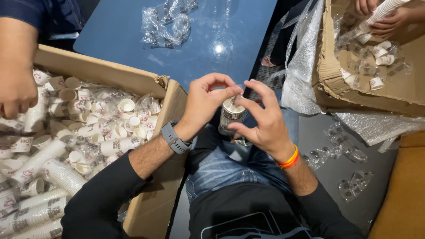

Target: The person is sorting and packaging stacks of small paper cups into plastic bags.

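Observation:
A small printed paper cup (231, 116) sits between both my hands over my lap. My right hand (261, 117) cups it from the right side with thumb and fingers. My left hand (208, 102) pinches at the cup's rim from above, a grey watch on that wrist. A thin clear wrap seems to cling to the cup. To my left a large cardboard box (155, 84) is full of several loose and stacked white paper cups (84, 132).
Another person's hand (15, 88) rests over the left box. A second cardboard box (349, 88) at the upper right holds a few cups, with another person's hands (385, 20) on a cup stack. Crumpled clear plastic (166, 24) lies on the blue table.

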